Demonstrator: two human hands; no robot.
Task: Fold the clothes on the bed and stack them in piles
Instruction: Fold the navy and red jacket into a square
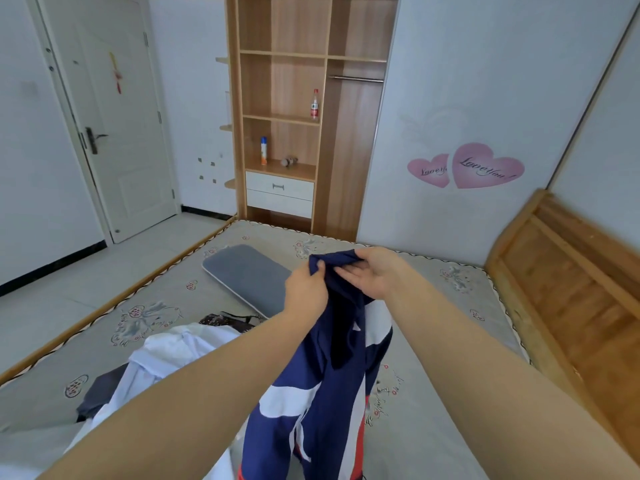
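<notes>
**Navy garment held up over bed, both hands on top edge**

Bedroom, bare patterned mattress filling the lower frame, wooden headboard at right, open wardrobe at top centre, white door upper left.

Left hand: fingers curled closed, thumb pinching the top edge of the navy garment at frame centre. Right hand: palm partly open, fingers loosely spread, thumb over the bunched top of the same cloth, fingertips touching it. Garment hangs from both hands down to the bottom edge; navy with white panels and a red stripe. Lower end cut off by the frame, so can't tell what kind of garment it is.

White garment crumpled on the mattress, lower left, partly hidden behind the left forearm. Dark grey cloth under it, mostly covered. Dark patterned piece behind it, only a strip visible. Grey pad lies flat on the mattress beyond the hands, near corner hidden by the left hand.

Counts: 2 hands, 4 cloth items visible, 1 pad, 2 bottles on the shelves, 2 pink heart stickers on the wall.
</notes>
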